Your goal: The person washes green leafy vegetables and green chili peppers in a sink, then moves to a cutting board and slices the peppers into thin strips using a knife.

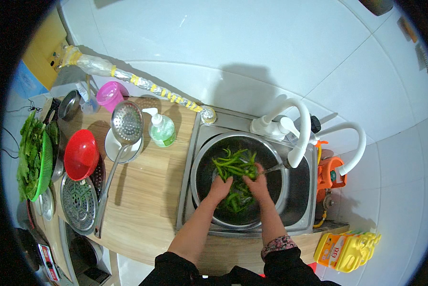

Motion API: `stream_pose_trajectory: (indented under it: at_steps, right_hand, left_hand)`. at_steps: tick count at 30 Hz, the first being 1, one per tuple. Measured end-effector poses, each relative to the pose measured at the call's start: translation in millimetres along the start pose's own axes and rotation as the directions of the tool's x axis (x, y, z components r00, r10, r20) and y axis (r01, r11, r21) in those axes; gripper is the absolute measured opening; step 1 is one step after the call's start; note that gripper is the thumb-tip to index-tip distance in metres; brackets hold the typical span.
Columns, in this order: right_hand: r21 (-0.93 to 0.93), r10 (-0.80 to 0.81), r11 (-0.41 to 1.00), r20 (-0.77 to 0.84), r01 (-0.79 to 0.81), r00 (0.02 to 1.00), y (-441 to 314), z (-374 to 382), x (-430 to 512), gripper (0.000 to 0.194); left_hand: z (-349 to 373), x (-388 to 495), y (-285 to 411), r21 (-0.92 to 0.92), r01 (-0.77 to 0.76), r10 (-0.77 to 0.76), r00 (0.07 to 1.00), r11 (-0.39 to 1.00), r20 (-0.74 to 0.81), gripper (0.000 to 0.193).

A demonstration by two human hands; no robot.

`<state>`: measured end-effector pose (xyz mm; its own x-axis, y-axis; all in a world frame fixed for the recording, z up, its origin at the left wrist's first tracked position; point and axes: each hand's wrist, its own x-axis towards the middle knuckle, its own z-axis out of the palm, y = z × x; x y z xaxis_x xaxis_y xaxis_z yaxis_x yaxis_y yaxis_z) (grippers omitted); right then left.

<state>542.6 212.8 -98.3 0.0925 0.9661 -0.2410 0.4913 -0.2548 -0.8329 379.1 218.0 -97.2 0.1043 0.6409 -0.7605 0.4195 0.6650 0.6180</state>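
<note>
A large round metal basin point(207, 143) sits in the steel sink point(307, 221). Both my hands are over the basin, gripping a bunch of long green peppers point(235, 161) between them. My left hand point(221, 188) has the near left side of the bunch, and my right hand point(257, 184) the right side. More green peppers point(237, 202) lie below in the basin. Water runs from the white faucet point(301, 136) close to my right hand. The undersides of my fingers are hidden by the peppers.
On the wooden counter point(146, 200) left of the sink stand a soap bottle point(163, 131), a white bowl point(115, 148) under a long-handled skimmer point(127, 121), a red bowl point(81, 154), a steamer plate point(79, 203) and a green basket point(46, 168) of leaves. Yellow jugs point(350, 252) stand at right.
</note>
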Motion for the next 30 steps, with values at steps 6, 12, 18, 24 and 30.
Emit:
stream_pose_trajectory:
  at_steps: [6, 12, 18, 24, 30]
  right_hand:
    - [-0.502, 0.322, 0.795, -0.126, -0.341, 0.938, 34, -8, 11, 0.085]
    - [-0.572, 0.26, 0.818, 0.287, -0.053, 0.922, 44, 36, -15, 0.086]
    - [-0.432, 0.282, 0.857, -0.064, -0.282, 0.957, 54, -12, 10, 0.062]
    - [-0.725, 0.43, 0.686, 0.478, 0.068, 0.766, 18, -10, 12, 0.069]
    - [-0.771, -0.138, 0.556, 0.284, 0.311, 0.949, -7, 5, 37, 0.076]
  left_hand:
    - [-13, -6, -4, 0.434, -0.012, 0.051, 0.996, 0.901, -0.078, 0.068]
    - [-4, 11, -14, 0.385, 0.083, -0.051, 0.994, 0.919, -0.094, 0.07]
    - [-1, 15, -16, 0.345, 0.091, -0.082, 0.996, 0.934, -0.042, 0.073]
    - [2, 21, -21, 0.169, 0.105, -0.068, 0.975, 0.98, -0.211, 0.059]
    - [0, 18, -19, 0.165, 0.053, -0.003, 0.957, 0.985, -0.291, 0.054]
